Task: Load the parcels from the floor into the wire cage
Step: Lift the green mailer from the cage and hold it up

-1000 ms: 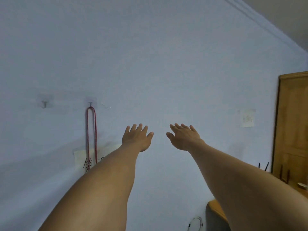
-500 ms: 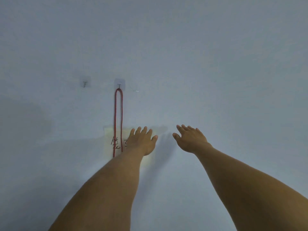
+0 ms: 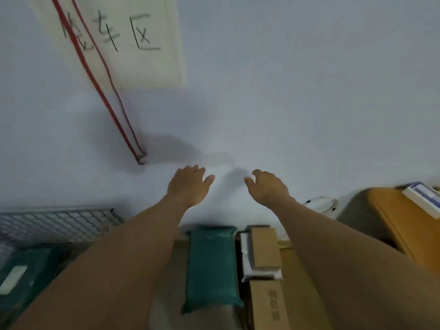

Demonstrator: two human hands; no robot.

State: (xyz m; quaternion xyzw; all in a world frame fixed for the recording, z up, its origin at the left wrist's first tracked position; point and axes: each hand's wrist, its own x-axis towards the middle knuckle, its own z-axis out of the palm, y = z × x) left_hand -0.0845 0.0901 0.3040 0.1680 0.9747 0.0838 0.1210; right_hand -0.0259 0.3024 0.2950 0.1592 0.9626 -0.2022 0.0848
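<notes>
Green parcel (image 3: 212, 267) flat on floor between forearms, near end blurred. Just right of it, small cardboard box (image 3: 265, 248) sits on white flat parcel (image 3: 245, 260). Long carton (image 3: 269, 306) nearer, cut off by frame edge. Floor itself mostly hidden.

Wire cage (image 3: 54, 222) at left, near side covered by left forearm. Teal parcel (image 3: 26, 270) looks to be inside, too blurred to be sure.

Left hand (image 3: 189, 186) and right hand (image 3: 269, 188) raised before wall, fingers released, grasping nothing.

Farther up: paper sign (image 3: 142, 39), top cut off, red cord (image 3: 100, 91) crossing it.
</notes>
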